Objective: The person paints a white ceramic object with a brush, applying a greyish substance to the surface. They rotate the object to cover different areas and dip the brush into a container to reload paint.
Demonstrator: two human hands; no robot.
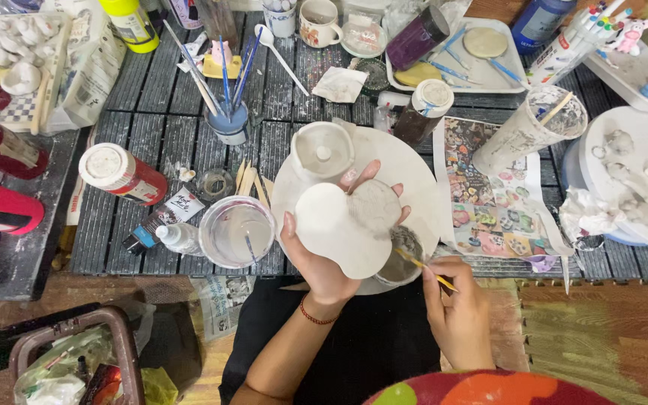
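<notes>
1. Her left hand [322,259] grips a white clay piece [348,225] above the round white board [414,176].
2. Her right hand [455,311] pinches a thin yellow brush [427,270], its tip under the piece's edge.
3. A water cup [236,231] stands just left.

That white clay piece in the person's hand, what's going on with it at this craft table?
A person sits at a cluttered slatted table. The left hand holds a flat white clay piece above a round white board. The right hand grips a thin yellow-handled brush, its tip beside the piece's lower edge. A cup of cloudy water, paint bottles and a jar of brushes stand to the left.
</notes>
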